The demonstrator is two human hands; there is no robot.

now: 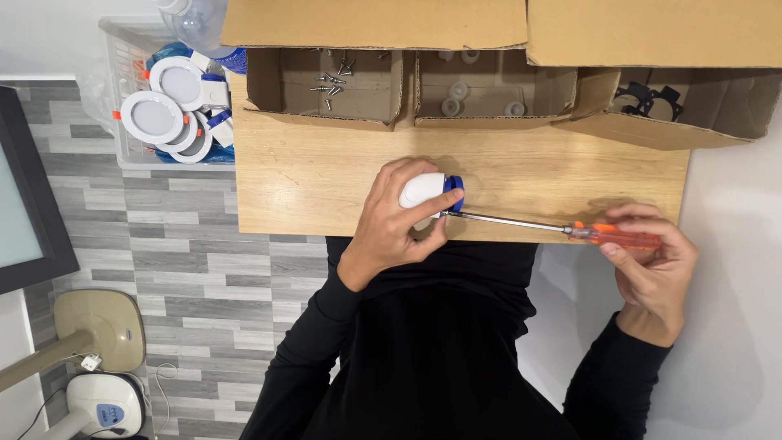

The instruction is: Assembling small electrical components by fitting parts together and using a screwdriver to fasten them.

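Your left hand (399, 224) curls its fingers (407, 175) tightly around one white-and-blue lamp fitting (428, 194) at the desk's (326, 179) near edge. Your right hand (652, 261) grips one orange-handled screwdriver (562, 230), tip touching the fitting. Three open cardboard boxes (326, 85) stand behind.

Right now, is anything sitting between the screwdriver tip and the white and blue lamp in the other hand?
Nothing visible. The screwdriver, held by the right hand, runs its bare shaft over the wooden table straight to the white and blue lamp gripped in the left hand. The tip already meets the lamp's blue edge.
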